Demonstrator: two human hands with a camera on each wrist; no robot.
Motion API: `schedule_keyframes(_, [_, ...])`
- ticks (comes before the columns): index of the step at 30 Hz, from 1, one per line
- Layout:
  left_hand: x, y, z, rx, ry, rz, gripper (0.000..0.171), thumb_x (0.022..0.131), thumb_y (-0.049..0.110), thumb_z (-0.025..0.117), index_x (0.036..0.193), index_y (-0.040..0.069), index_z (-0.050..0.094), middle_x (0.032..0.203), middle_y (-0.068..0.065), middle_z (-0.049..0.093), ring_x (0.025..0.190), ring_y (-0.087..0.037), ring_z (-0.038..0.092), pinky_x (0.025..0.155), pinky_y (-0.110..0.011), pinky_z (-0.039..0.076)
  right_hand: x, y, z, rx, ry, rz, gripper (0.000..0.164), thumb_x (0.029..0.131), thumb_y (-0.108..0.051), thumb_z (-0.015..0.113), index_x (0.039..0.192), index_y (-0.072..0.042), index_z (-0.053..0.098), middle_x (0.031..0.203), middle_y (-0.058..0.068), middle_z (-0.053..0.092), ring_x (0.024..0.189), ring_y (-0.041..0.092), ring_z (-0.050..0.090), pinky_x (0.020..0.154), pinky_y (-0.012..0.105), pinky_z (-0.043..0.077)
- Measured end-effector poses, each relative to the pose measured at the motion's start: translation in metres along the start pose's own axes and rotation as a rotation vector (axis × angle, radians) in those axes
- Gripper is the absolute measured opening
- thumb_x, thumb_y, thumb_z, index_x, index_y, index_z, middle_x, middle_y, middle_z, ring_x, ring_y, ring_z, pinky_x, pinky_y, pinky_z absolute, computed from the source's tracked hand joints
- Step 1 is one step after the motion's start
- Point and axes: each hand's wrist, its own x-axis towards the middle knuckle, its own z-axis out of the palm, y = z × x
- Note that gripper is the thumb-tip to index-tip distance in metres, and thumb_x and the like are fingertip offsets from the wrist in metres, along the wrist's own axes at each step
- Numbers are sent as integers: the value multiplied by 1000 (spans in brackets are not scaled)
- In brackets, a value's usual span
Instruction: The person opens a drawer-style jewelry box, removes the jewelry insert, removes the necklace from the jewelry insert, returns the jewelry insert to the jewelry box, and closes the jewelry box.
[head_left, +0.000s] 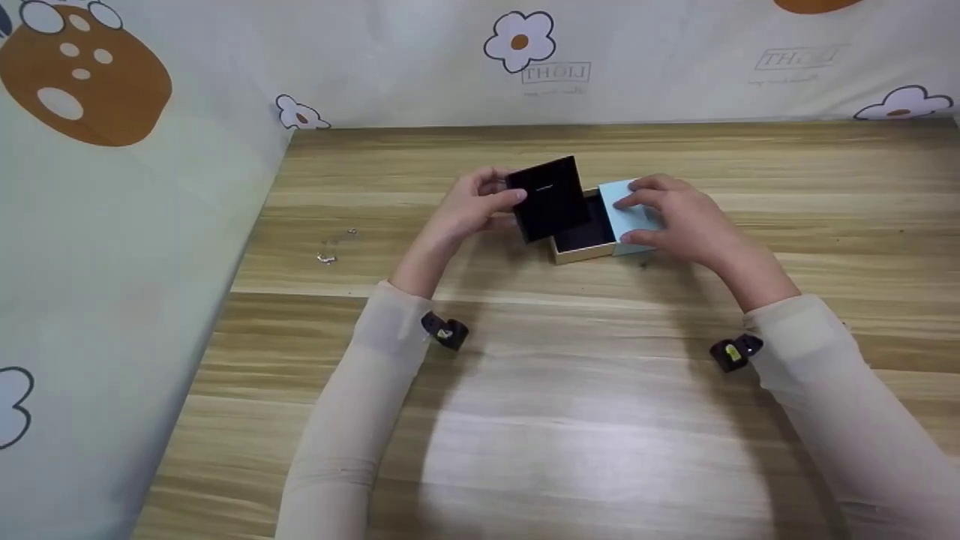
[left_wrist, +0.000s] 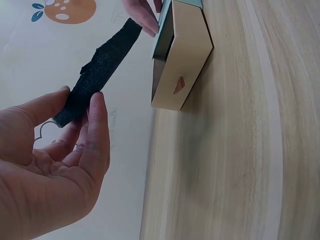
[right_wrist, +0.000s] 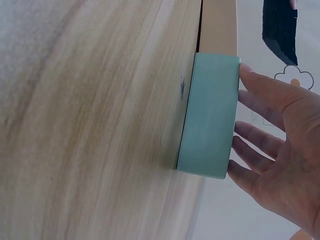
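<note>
My left hand point(head_left: 476, 206) pinches a thin square black foam pad point(head_left: 551, 199) between thumb and fingers. The pad is tilted, raised above a small drawer-style gift box, and a short slit shows near its middle. Seen edge-on in the left wrist view, the pad has a rough, uneven side. The box's tan drawer point(head_left: 585, 255) sticks out leftward from its light blue sleeve point(right_wrist: 209, 115), and its inside is black. My right hand point(head_left: 686, 221) rests on the sleeve's top, fingers spread, thumb near its front edge.
Small silvery pieces of jewelry point(head_left: 325, 259) lie on the wooden table point(head_left: 570, 360) to the left. A patterned pale covering point(head_left: 420, 67) rises behind the table and along its left side. A small dark mark point(right_wrist: 182, 87) is on the wood beside the sleeve.
</note>
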Motion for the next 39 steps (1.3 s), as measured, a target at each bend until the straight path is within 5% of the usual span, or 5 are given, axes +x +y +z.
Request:
schedule_keyframes(12, [8, -7, 8, 38, -5, 6, 15, 95, 8, 66, 107, 7, 57, 93, 0, 62, 80, -10, 65, 95, -46, 58, 0, 0, 1, 12, -4, 2, 44, 89, -22, 76, 129, -8, 65, 149, 20, 46, 140, 42, 39, 117, 59, 32])
schedule_keyframes(19, [12, -10, 10, 38, -20, -47, 28, 95, 12, 67, 119, 4, 54, 98, -2, 60, 83, -11, 65, 95, -42, 58, 0, 1, 2, 11, -11, 3, 45, 90, -23, 75, 130, -7, 64, 149, 20, 45, 140, 42, 38, 117, 59, 31])
schedule_keyframes(29, [17, -11, 16, 62, -8, -87, 42, 94, 13, 68, 131, 0, 51, 102, -4, 58, 79, -11, 62, 63, -18, 59, 0, 1, 3, -4, 10, -37, 43, 88, -20, 77, 127, -6, 66, 146, 22, 48, 137, 43, 42, 115, 58, 33])
schedule_keyframes(39, [21, -9, 19, 100, -21, -98, 41, 95, 11, 68, 130, -1, 50, 100, -4, 57, 75, -11, 59, 62, -17, 59, 1, -1, 0, -5, -6, -6, 43, 90, -22, 75, 129, -6, 65, 148, 21, 46, 139, 42, 40, 116, 59, 32])
